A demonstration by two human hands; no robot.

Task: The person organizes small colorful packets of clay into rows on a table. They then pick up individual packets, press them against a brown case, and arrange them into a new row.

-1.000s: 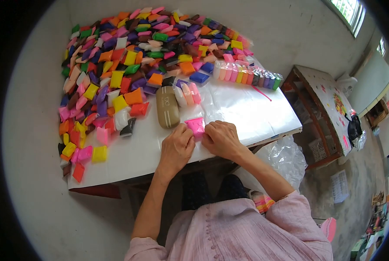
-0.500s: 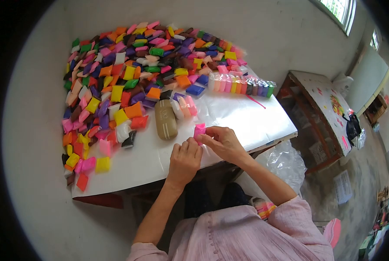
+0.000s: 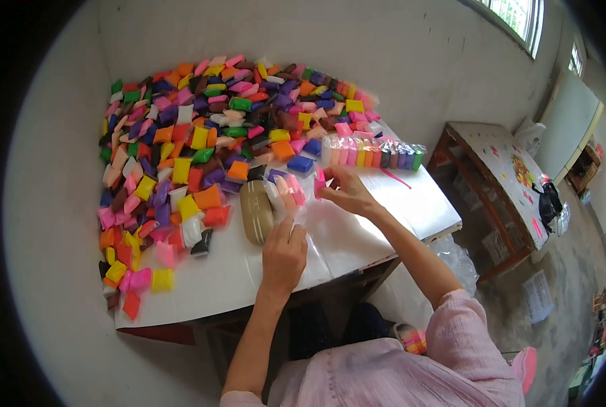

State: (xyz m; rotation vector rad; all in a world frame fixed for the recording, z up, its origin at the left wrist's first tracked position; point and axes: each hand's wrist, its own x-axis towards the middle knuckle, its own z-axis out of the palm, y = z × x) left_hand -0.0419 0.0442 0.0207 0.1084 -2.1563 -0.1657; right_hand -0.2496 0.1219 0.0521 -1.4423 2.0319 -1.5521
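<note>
My right hand (image 3: 345, 190) holds a small pink packet (image 3: 319, 183) between thumb and fingers, above the white tabletop (image 3: 357, 237). My left hand (image 3: 286, 252) has its fingertips at the lower edge of a clear bag (image 3: 297, 209), its fingers close together. White, peach and pink packets (image 3: 288, 191) lie in that bag. Just left of it sits an oblong olive-brown case (image 3: 256, 211) with pale stripes. Behind my right hand is a clear pack with a row of many-coloured packets (image 3: 370, 152).
A large heap of coloured packets (image 3: 201, 136) covers the table's left and back. A pink strip (image 3: 396, 178) lies near the row pack. Clear plastic bags (image 3: 452, 258) hang below the right edge. A second table (image 3: 493, 163) stands at the right.
My right hand has moved back with the pink packet, away from my left hand. My left hand has gone to the clear bag's edge. The view has tilted slightly upward.
</note>
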